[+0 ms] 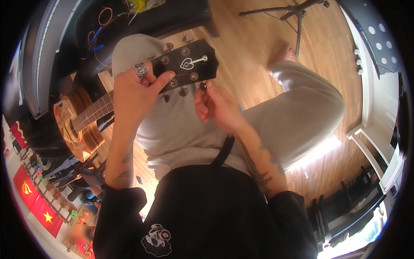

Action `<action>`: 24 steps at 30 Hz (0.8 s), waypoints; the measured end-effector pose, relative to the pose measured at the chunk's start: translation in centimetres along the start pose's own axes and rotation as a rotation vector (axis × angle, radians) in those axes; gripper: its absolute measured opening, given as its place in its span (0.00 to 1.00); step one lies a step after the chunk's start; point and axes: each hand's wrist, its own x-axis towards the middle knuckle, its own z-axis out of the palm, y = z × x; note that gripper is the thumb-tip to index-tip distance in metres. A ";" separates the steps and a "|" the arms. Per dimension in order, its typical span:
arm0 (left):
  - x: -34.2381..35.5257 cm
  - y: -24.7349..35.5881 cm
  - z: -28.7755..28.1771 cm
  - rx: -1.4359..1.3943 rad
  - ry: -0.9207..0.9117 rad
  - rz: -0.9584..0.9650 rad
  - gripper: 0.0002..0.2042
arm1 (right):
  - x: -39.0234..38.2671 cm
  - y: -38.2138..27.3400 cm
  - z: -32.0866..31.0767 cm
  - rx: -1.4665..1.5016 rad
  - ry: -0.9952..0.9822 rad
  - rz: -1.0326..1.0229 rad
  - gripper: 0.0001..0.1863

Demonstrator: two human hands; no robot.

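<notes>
An acoustic guitar (88, 134) lies with its wooden body at the left and its neck angled up across my knee. My left hand (137, 93), with a wide ring on one finger, wraps around the top of the neck; its thumb presses on the face of the black headstock (177, 64). A pale key-shaped inlay (194, 62) marks that headstock, and metal tuning pegs line both edges. At the lower edge, my right hand (221, 108) pinches the tuning peg (203, 86) nearest the headstock's tip. A thin string shows near my left thumb.
Coiled strings (105, 17) and a yellow item (139, 5) lie on a black padded bench (185, 15) at the far left. Black stand legs (298, 26) rest on the wooden floor ahead. Small instruments (56, 194) hang on the left wall by a red flag (32, 194).
</notes>
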 end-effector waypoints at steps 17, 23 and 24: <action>0.0 -1.5 0.0 -0.149 0.057 0.076 0.22 | 0.3 -1.6 0.3 0.052 -0.115 0.164 0.26; 0.1 -1.1 0.0 -0.223 0.051 0.004 0.21 | 1.5 0.7 -1.4 0.335 -0.262 0.127 0.23; 0.0 -1.0 0.1 -0.247 0.057 -0.020 0.21 | 1.7 0.8 -1.0 0.310 -0.192 0.102 0.20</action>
